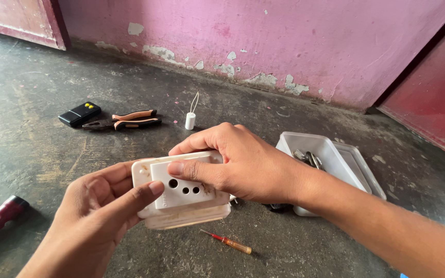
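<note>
A dark, worn concrete floor meets a peeling pink wall. Above the floor, the left hand and right hand together hold a white rectangular plastic socket plate with three round holes, fingers closed around its edges to steady it face-up. Nearby lie a white plastic tray, orange-handled pliers, a small black box, and a thin red-handled screwdriver.

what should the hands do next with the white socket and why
Probably press the white socket module flush into the white plate. Both the left hand and right hand grip it, the right thumb lies on the module's face, and the module looks raised above the plate, not yet seated.
</note>
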